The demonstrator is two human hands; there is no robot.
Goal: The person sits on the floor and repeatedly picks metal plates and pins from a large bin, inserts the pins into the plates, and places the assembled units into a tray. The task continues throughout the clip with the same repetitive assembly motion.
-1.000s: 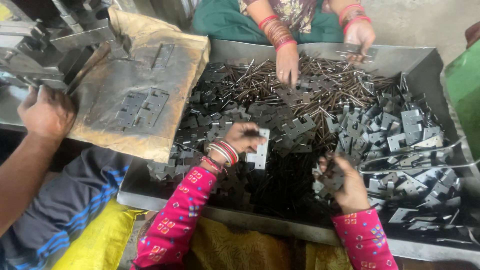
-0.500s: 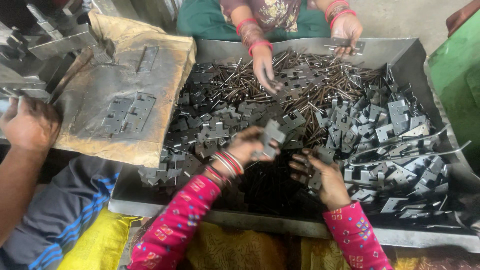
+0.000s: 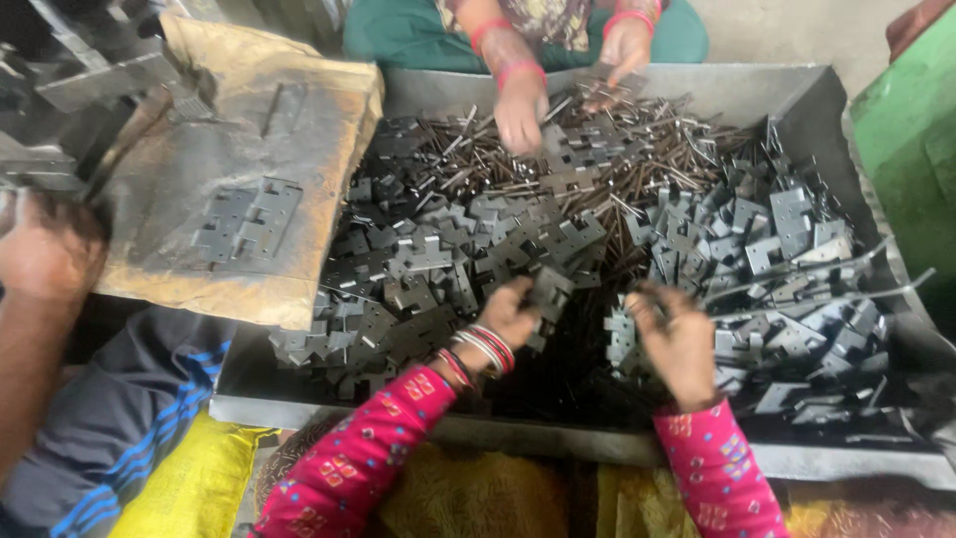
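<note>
Left hand (image 3: 510,317) nearer right hand (image 3: 677,339)

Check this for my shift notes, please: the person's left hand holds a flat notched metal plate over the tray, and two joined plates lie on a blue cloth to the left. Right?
One detail is off. The head view shows the two joined plates lying on a worn brown sheet, not a blue cloth. The rest stands: the left hand holds a flat notched metal plate over the tray.

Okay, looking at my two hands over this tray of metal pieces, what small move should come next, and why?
Probably bring the left hand, which holds a grey notched metal hinge plate, toward the right hand, which rests on a matching plate in the grey metal tray. The two plates lie apart, with thin metal pins farther back.
</note>
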